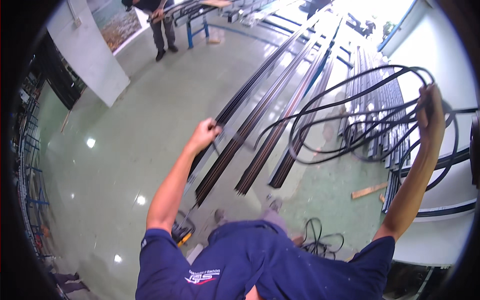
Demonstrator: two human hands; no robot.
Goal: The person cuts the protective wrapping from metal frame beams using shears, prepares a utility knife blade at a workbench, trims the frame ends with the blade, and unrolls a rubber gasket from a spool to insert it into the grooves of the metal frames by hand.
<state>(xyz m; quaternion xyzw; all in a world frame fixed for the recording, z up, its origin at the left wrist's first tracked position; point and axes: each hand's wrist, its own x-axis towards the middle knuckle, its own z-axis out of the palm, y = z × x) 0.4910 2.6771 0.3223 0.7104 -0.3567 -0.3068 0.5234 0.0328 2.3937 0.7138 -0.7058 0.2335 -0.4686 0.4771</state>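
Note:
A long black rubber strip point(315, 163) hangs in several loose loops from my raised right hand point(431, 107) on the right. The fingers of that hand are wrapped round the bunched coils. My left hand point(205, 134) is closed in front of me with a thin dark length of the strip in it. A short piece pokes out below the fist, and the part towards the loops is blurred. Under the strip, long dark metal profiles point(220, 172) lie side by side and run away from me. My left hand is above their left side.
A stack of grey profiles point(372, 100) lies along the right wall. A wooden block point(369, 190) and a tangle of black cord point(320, 242) are on the floor to the right. A black and yellow tool point(182, 232) lies by my left side. Another person point(162, 35) stands far left near a blue-legged bench.

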